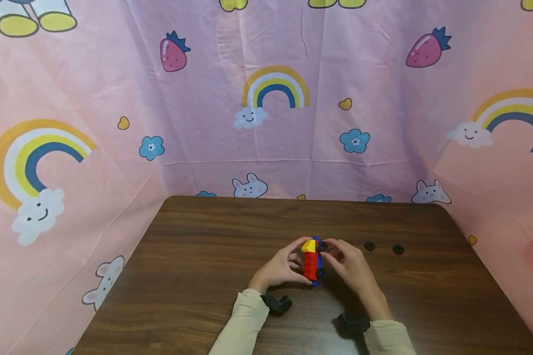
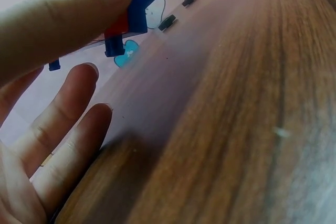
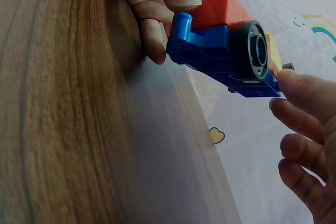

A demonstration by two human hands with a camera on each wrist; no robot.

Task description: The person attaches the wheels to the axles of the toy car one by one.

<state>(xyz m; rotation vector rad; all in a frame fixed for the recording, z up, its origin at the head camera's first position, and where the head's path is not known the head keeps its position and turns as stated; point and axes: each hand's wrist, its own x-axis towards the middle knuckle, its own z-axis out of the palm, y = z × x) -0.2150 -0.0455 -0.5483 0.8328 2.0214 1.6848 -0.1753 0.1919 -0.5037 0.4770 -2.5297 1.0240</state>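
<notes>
Wheels (image 1: 369,245) (two, black) on tabletop (image 1: 195,256) near right hand (image 1: 351,264)

Toy vehicle of red, yellow and blue moulded plastic (image 1: 311,264): smooth throughout. Its blue chassis (image 3: 209,48) is glossy, with a bright highlight along the rounded end peg. Fitted black ring-shaped wheel (image 3: 247,51): smooth, low sheen. Two loose black round wheels (image 1: 369,245) (image 1: 398,249): dark, matt in appearance. Dark brown wood-grain desk (image 1: 204,261): smooth, faintly reflective towards the front. Pink-and-lilac printed cloth backdrop (image 1: 195,118): soft, matt, visibly creased. Cream long sleeves (image 1: 244,318): matt cloth, wrinkled. Black wrist-worn housings (image 1: 279,305): apparently plastic, matt.
</notes>
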